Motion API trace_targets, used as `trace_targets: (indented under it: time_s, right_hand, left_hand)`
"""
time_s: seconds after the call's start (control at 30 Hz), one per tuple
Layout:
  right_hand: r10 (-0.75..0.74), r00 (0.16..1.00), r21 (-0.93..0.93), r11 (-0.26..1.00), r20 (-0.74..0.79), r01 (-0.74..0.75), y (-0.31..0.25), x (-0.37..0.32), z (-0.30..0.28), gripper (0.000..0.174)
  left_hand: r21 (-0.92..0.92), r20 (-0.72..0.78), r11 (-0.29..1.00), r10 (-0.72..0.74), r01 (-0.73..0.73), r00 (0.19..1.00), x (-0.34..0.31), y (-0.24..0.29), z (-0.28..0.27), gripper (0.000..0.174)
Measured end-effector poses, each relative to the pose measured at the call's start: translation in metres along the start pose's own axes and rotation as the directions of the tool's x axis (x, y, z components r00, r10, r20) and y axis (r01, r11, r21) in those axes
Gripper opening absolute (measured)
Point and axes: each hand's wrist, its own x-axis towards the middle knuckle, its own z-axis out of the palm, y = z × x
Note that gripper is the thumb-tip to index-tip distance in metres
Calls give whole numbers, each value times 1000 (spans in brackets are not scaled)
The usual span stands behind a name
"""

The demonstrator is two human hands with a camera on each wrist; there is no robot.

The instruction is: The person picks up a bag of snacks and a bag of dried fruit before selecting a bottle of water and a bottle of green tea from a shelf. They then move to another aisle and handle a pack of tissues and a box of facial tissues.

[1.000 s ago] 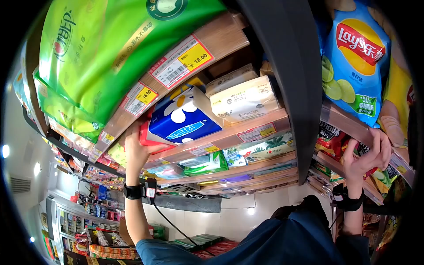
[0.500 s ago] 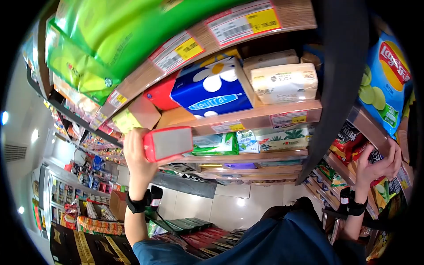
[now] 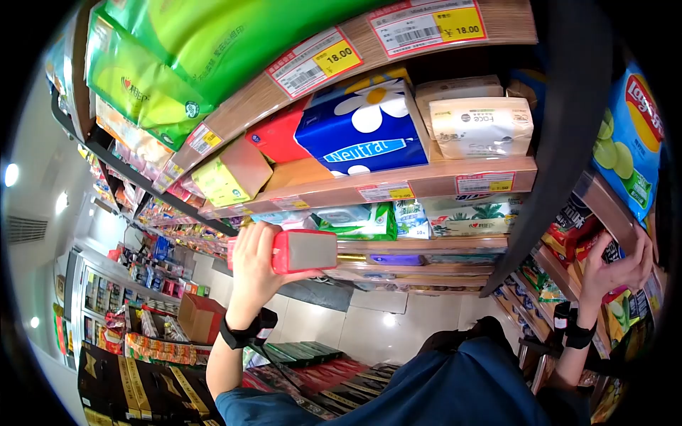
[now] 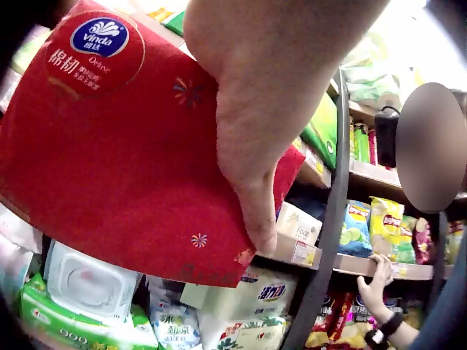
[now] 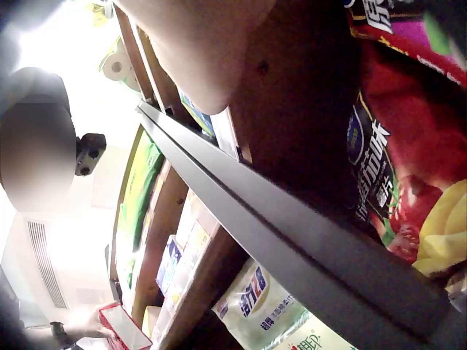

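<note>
My left hand (image 3: 257, 268) grips a red Vinda tissue pack (image 3: 305, 252), held in front of the lower shelves with its grey-white end facing right. In the left wrist view, the pack's broad red face (image 4: 124, 146) shows, with the thumb along its edge. Behind it on the shelf (image 3: 462, 174) sit a blue Neutral tissue pack (image 3: 366, 131), a cream Face tissue pack (image 3: 483, 128), another red pack (image 3: 278, 133) and a yellow-green pack (image 3: 227, 181). At the right, my right hand (image 3: 615, 268) rests its loosely bent fingers at a shelf edge below a blue Lay's chip bag (image 3: 629, 145).
A dark shelf post (image 3: 550, 156) separates the tissue shelves from the chip shelves. Large green tissue packs (image 3: 177, 78) fill the shelf above. Green wipes packs (image 3: 376, 221) lie on the shelf below. Black boxes (image 3: 135, 383) with gold bands stand at lower left.
My left hand has drawn the red tissue pack off the shelf, then down and to the right. A bare gap shows where it was. The right hand stays at the shelf edge.
</note>
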Motion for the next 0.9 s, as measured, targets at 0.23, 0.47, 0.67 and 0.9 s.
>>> trace_targets:
  time_s: [0.23,0.47,0.67,0.9]
  right_hand:
    - [2,996,-8,1000,92,-1,2,2,-8,50]
    - [52,996,-35,998,69,-50,-10,10,-14,48]
    - [102,990,5,995,101,-103,-10,3,-13,50]
    - [115,989,6,993,89,-116,-12,4,-13,51]
  left_hand:
    - [155,-174,988,45,-18,984,39,-20,-27,71]
    - [165,-222,985,86,-50,971,83,-30,-17,70]
    - [252,-235,964,145,-84,961,93,-30,-15,72]
    - [222,-254,966,189,-133,948,99,-28,-6,71]
